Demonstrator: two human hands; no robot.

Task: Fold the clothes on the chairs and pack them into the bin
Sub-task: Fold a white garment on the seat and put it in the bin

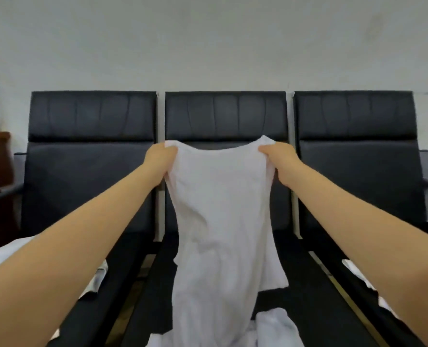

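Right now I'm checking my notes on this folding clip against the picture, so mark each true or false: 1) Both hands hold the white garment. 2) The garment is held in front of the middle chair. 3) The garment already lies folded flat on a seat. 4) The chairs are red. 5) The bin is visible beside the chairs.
1) True: the left hand and right hand each grip a top corner of the white garment.
2) True: it hangs before the middle chair.
3) False: it hangs unfolded, held up.
4) False: they are black.
5) False: no bin shows in this view.
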